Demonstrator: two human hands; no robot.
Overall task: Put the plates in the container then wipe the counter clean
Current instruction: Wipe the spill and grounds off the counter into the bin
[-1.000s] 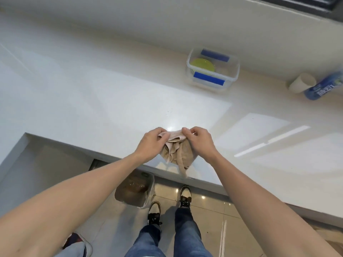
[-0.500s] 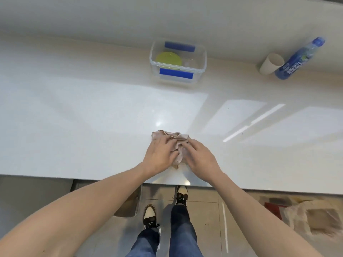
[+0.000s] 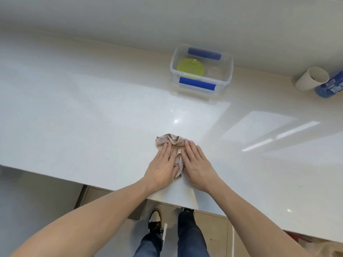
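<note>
Both my hands are flat, palms down, on a crumpled beige cloth (image 3: 171, 145) near the front edge of the white counter (image 3: 92, 117). Left hand (image 3: 163, 165) covers the cloth's left part, fingers stretched forward and lying close together, not curled around anything. Right hand (image 3: 195, 163) sits just beside it, fingers likewise extended and pressed down, its inner edge on the cloth's right side. So neither hand is gripping: both are spread and pushing the cloth onto the surface. A bunched strip of cloth shows in the gap between the two hands, and a rumpled fold sticks out beyond the fingertips. The clear plastic container (image 3: 227, 75) with blue clips stands at the back of the counter, near the wall, well apart from the hands. Inside it, on the left, lies a green plate (image 3: 190, 67); to its right I see something clear and round, too faint to say what. At the far right of the counter lies a cardboard tube (image 3: 311, 78) on its side, touching or just beside a blue bottle (image 3: 332, 86) cut off by the frame edge. Counter is glossy with window reflections. Below the edge I see jeans and shoes on a tiled floor (image 3: 213, 229).
</note>
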